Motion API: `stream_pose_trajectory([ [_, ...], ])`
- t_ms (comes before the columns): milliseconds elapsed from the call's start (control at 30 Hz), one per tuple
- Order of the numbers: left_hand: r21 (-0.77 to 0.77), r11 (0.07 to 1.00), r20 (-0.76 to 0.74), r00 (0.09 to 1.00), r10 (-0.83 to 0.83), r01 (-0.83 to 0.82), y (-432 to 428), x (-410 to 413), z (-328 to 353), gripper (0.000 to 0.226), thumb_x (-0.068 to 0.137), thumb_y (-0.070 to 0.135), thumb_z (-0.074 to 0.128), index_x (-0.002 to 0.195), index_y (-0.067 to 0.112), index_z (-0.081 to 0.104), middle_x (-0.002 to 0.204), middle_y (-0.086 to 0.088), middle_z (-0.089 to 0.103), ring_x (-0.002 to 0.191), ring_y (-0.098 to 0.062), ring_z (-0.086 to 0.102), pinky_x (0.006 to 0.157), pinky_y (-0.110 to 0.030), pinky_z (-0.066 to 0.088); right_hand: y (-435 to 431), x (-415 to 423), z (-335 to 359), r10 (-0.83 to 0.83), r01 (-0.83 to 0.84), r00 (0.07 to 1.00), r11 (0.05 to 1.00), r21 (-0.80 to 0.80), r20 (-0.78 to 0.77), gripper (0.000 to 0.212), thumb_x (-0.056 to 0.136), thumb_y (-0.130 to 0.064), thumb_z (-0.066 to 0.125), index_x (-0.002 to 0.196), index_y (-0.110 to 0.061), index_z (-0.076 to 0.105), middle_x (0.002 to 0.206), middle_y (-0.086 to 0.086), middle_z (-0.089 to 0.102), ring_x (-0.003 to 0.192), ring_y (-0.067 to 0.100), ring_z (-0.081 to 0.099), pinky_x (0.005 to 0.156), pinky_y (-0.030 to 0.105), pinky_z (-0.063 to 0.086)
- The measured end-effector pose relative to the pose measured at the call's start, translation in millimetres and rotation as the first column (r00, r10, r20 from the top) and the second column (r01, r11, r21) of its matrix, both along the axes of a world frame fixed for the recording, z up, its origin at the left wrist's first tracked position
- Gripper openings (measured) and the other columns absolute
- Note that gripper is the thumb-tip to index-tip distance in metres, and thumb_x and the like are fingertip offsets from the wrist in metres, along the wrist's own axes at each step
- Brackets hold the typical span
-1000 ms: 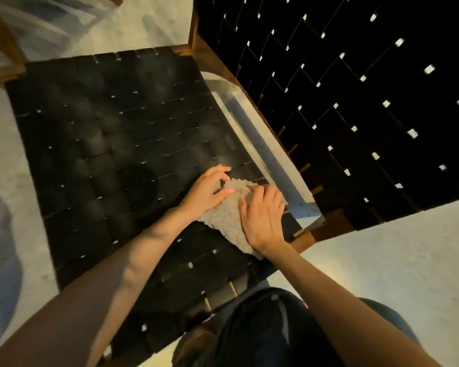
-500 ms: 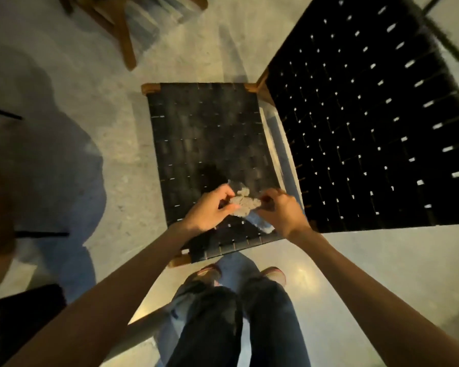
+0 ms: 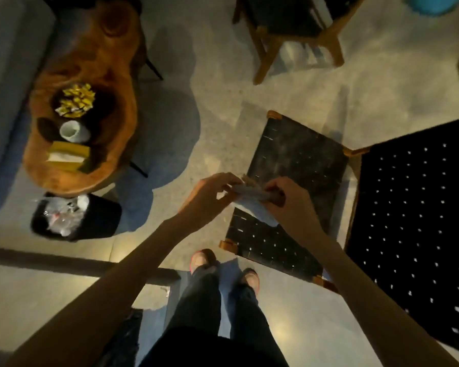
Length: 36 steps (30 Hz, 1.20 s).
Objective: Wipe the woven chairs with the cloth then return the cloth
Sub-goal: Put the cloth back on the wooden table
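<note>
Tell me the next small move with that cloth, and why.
Probably finish gathering the cloth into one hand, then carry it off. Both the left hand and right hand pinch it, bunched, held up off the woven seat, so wiping here looks finished.

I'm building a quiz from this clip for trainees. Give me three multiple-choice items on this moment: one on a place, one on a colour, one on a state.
1. Where is the cloth?
A. Spread flat on the seat
B. Held up between both hands
C. In the bin

2. What colour is the chair seat weave?
A. Black
B. White
C. Red

3. How is the left hand?
A. Flat on the seat
B. Hanging idle
C. Pinching the cloth

Answers: 1 B, the cloth is bunched between the left hand and right hand, above the seat. 2 A, dark straps on a wooden frame. 3 C, its fingertips close on the cloth's end.
</note>
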<state>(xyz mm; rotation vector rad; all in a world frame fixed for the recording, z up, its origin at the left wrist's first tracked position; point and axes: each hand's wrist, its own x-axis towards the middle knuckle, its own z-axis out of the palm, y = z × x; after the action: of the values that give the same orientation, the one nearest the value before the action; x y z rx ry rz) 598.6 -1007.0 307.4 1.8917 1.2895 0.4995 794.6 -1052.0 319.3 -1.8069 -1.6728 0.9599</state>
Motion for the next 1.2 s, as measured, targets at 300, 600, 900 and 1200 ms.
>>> stream_pose_trajectory([
  [300,0.114,0.931,0.01,0.937,0.348,-0.347,43.3,-163.9,18.7,0.016,0.084,-0.001,0.065,0.098,0.007,0.065,0.094,0.0,0.064,0.086,-0.016,0.065,0.078,-0.019,0.053,100.1,-147.5,3.4,0.352,-0.35,0.934,0.936,0.051,-0.055,0.019,0.081,-0.014,0.074,0.094,-0.009,0.061,0.09,0.0,0.064,0.081,0.014,0.06,0.068,0.027,0.051],
  [600,0.102,0.88,0.014,0.885,0.465,-0.464,176.7,-302.1,-10.2,0.019,0.085,0.008,0.067,0.102,0.015,0.061,0.1,-0.004,0.057,0.085,-0.011,0.058,0.073,-0.012,0.049,234.5,-300.9,-19.1,0.328,-0.353,0.907,0.934,-0.05,-0.264,0.021,0.083,-0.016,0.072,0.097,-0.024,0.057,0.091,-0.012,0.061,0.087,-0.003,0.057,0.07,0.007,0.044],
  [900,0.078,0.886,0.07,0.889,0.453,-0.457,290.9,-368.7,14.4,0.025,0.087,0.003,0.063,0.109,0.014,0.059,0.1,-0.008,0.061,0.078,-0.016,0.06,0.067,-0.02,0.049,355.1,-360.2,0.5,0.413,-0.425,0.905,0.87,0.249,0.101,0.014,0.087,-0.01,0.065,0.1,-0.016,0.066,0.097,-0.005,0.053,0.076,0.003,0.054,0.063,0.011,0.044],
  [1200,0.115,0.897,0.109,0.903,0.415,-0.426,400.7,-370.7,23.9,0.023,0.086,-0.002,0.058,0.093,0.019,0.062,0.096,-0.005,0.059,0.086,-0.014,0.057,0.075,-0.013,0.044,473.8,-346.7,-3.8,0.635,-0.673,0.704,0.739,0.014,0.319,0.015,0.09,-0.02,0.061,0.086,-0.005,0.06,0.091,0.006,0.053,0.086,0.022,0.052,0.063,0.039,0.044],
])
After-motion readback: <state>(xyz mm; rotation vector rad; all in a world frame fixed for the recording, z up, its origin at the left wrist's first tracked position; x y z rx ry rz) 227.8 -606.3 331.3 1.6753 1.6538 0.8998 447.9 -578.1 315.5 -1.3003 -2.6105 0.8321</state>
